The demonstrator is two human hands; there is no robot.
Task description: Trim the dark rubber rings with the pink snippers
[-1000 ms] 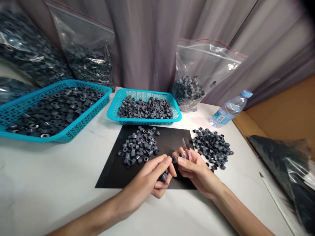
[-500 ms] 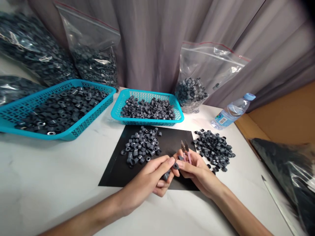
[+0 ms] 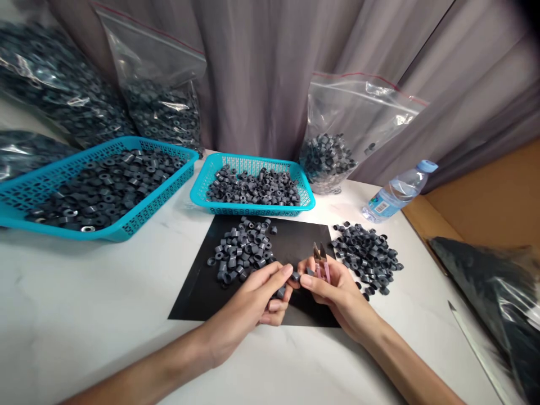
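Observation:
My left hand (image 3: 257, 301) is curled over the black mat (image 3: 198, 292), with several small grey rings tucked in its fingers. Its fingertips pinch one grey ring (image 3: 296, 276) together with my right hand (image 3: 333, 292). That right hand also grips small pink-handled snips (image 3: 321, 261), blades pointing up. A loose heap of grey rings (image 3: 242, 250) lies on the mat just beyond my left hand. Another heap of rings (image 3: 367, 256) sits on the white table to the right of the mat.
Two teal baskets of rings stand behind the mat, a large basket (image 3: 42, 180) at left and a small basket (image 3: 253, 163) in the middle. Clear bags of rings (image 3: 337, 129) lean on the curtain. A water bottle (image 3: 399, 191) lies at right, beside a dark bag (image 3: 498, 281).
Both hands have shifted slightly away from me along the mat, keeping the ring pinched between them. The snips' blades stand a little further apart.

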